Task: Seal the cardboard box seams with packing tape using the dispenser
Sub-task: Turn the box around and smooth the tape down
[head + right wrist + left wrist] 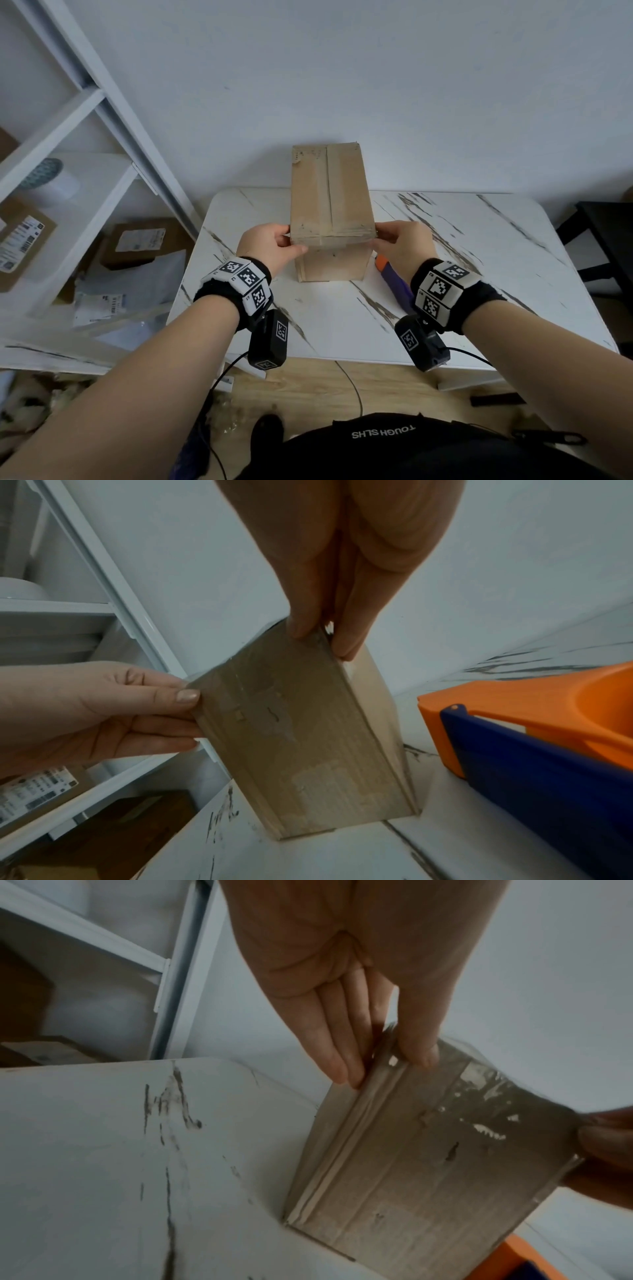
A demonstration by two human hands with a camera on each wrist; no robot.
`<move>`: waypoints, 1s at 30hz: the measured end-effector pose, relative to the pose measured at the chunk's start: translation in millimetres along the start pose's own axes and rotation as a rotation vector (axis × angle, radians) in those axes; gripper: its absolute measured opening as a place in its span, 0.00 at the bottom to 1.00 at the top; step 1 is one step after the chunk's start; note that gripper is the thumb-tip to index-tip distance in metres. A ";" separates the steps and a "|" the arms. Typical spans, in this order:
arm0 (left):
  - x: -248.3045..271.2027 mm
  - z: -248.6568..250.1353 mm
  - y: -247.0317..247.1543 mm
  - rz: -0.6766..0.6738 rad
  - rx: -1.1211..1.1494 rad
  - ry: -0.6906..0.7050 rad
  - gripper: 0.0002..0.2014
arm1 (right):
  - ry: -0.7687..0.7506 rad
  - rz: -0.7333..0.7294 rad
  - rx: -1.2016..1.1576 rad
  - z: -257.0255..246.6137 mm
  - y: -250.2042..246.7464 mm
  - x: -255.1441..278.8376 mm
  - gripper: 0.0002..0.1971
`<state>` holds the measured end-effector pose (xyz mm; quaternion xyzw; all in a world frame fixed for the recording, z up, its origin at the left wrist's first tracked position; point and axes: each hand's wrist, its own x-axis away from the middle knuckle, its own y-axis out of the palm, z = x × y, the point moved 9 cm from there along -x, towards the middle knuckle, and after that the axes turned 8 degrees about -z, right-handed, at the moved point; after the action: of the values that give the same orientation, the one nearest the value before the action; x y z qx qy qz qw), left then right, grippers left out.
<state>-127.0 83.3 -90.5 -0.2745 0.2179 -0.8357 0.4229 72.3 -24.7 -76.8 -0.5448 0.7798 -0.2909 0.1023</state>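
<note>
A tall cardboard box (330,192) stands upright on the white marble-pattern table (445,274). Clear tape runs along its top seam and a short way down the near face. My left hand (293,240) pinches the near top-left corner, thumb on the near face (394,1164) and fingers (342,1069) straight down the left side. My right hand (378,236) pinches the near top-right corner the same way (323,645). The orange and blue tape dispenser (390,277) lies on the table just right of the box (301,737), under my right wrist; nobody holds the dispenser (531,737).
A white shelf unit (85,102) stands left of the table, holding labelled parcels and a tape roll (44,174). The wall is close behind the box. A black piece of furniture (603,233) stands at the right. Bare tabletop lies right of the dispenser.
</note>
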 end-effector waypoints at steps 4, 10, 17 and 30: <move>0.5 -0.7 5.6 -0.147 0.098 0.007 0.21 | 0.012 -0.067 -0.083 1.7 2.0 0.2 0.15; -1.3 -1.2 0.8 -0.033 0.021 0.025 0.21 | 0.012 -0.041 -0.105 1.8 -0.4 3.9 0.13; -3.4 0.6 -1.4 0.071 -0.152 0.034 0.23 | 0.004 0.033 -0.079 9.0 -0.8 0.9 0.13; 5.4 57.2 28.5 0.100 -0.644 0.439 0.20 | -0.593 0.106 0.538 -66.1 47.8 14.3 0.15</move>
<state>-76.1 55.7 -62.9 -0.1966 0.5673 -0.7417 0.2989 -2.4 -3.8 -48.0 -0.5181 0.6395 -0.3090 0.4766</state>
